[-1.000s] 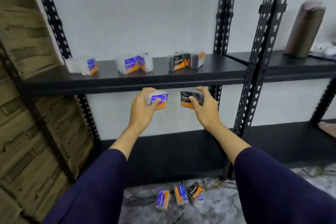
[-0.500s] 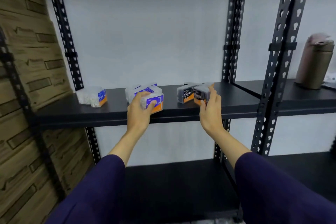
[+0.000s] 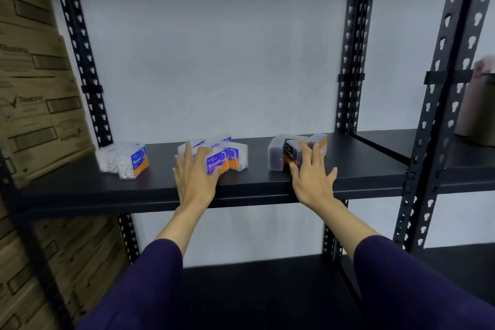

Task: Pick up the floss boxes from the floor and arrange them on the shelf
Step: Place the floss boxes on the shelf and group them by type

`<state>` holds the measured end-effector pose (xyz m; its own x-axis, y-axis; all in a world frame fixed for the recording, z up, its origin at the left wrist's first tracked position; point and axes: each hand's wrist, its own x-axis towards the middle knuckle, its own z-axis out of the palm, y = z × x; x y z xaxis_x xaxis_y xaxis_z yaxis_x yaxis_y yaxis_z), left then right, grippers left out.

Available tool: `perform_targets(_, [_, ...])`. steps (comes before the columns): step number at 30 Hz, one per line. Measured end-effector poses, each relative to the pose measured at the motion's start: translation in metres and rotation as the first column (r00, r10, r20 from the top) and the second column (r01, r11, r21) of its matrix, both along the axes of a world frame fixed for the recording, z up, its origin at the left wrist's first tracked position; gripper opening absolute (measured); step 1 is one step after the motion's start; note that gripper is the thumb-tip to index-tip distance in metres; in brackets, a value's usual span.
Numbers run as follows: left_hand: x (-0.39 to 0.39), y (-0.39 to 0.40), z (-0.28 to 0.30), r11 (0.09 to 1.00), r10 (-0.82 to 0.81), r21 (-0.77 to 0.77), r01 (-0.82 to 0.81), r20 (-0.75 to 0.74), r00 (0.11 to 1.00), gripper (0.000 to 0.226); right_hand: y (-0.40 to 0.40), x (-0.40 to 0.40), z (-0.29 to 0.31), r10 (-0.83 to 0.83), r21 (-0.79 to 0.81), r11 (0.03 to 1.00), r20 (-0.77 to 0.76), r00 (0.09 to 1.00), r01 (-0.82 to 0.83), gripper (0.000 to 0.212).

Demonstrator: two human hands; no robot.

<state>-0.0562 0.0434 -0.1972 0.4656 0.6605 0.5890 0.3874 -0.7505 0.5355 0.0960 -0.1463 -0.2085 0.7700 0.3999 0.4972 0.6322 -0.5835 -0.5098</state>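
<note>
On the black shelf board (image 3: 80, 187), my left hand (image 3: 194, 177) holds a white floss box labelled "Smooth" (image 3: 215, 163), set down against other white, blue and orange floss boxes (image 3: 237, 155). My right hand (image 3: 312, 177) has its fingers spread and presses on a dark charcoal floss box (image 3: 290, 154), which stands between two more charcoal boxes (image 3: 274, 154). A "Round" floss box (image 3: 136, 161) with a white pile beside it sits further left. The floor is out of view.
Stacked cardboard cartons (image 3: 34, 94) fill the left side. Black perforated uprights (image 3: 436, 115) divide this bay from the right one, where a brown flask (image 3: 476, 104) stands. A lower shelf board (image 3: 254, 289) lies below my arms.
Both hands have risen from below the shelf edge and set their boxes down on the board beside the matching groups. My right hand's fingers have spread. The view has tilted up, off the floor.
</note>
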Motion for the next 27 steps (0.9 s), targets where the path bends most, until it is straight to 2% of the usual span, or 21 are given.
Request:
perform_targets(4, [0.012,0.013,0.005,1.000,0.009,0.011,-0.008,-0.070,0.997,0.053,0.009,0.010,0.007,-0.035,-0.081,0.996,-0.050,0.998,0.031,0.055])
perform_targets(11, [0.031,0.031,0.007,1.000,0.012,-0.015,-0.015,-0.193,0.981,0.063,0.013,0.025,0.018,-0.007,-0.200,0.980,-0.120,0.993,-0.017,0.060])
perform_targets(15, [0.029,0.031,0.007,1.000,0.005,0.013,-0.002,-0.250,0.968,0.062,0.013,0.025,0.017,0.002,-0.195,0.980,-0.116,0.993,-0.024,0.061])
perform_targets(19, [0.023,0.021,0.008,0.999,-0.011,0.040,0.024,-0.300,0.954,0.068,0.011,0.021,0.015,0.013,-0.108,0.994,-0.090,0.996,-0.022,0.066])
perform_targets(21, [0.017,0.012,0.007,0.998,-0.036,0.048,0.051,-0.266,0.963,0.067,0.008,0.017,0.014,0.034,-0.017,0.999,-0.058,0.998,-0.035,0.068])
perform_targets(23, [0.010,-0.001,0.005,0.997,-0.060,0.048,0.068,-0.151,0.987,0.060,0.002,0.008,0.013,0.083,0.097,0.992,-0.067,0.994,-0.076,0.064])
perform_targets(25, [0.001,-0.016,0.004,0.996,-0.063,0.058,0.064,-0.024,0.998,0.046,-0.008,-0.004,0.012,0.112,0.205,0.974,-0.069,0.991,-0.096,0.051])
perform_targets(27, [-0.010,-0.033,0.005,0.996,-0.028,0.088,0.025,0.035,0.999,0.034,-0.020,-0.017,0.011,0.107,0.245,0.965,-0.021,0.994,-0.099,0.037])
